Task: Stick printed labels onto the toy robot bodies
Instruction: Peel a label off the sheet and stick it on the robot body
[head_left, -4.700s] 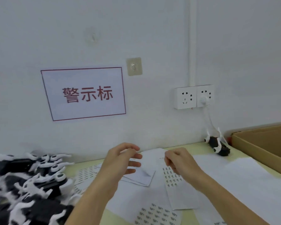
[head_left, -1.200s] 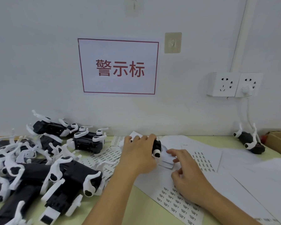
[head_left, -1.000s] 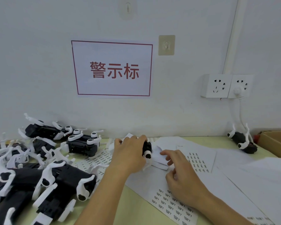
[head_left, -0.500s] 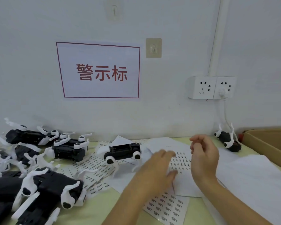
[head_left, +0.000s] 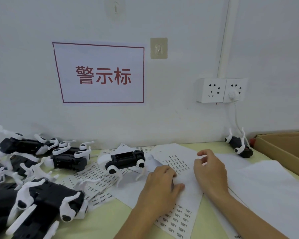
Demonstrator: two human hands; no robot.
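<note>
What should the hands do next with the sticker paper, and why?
Probably peel one label off. The left hand lies flat on the label sheet, pinning it, while the right hand hovers over its printed rows with curled fingers, holding nothing that I can see. The toy robot standing beside the sheet waits untouched.

Red "警示标" on wall sign (head_left: 100, 74), label sheet (head_left: 177, 165) print too small to read
</note>
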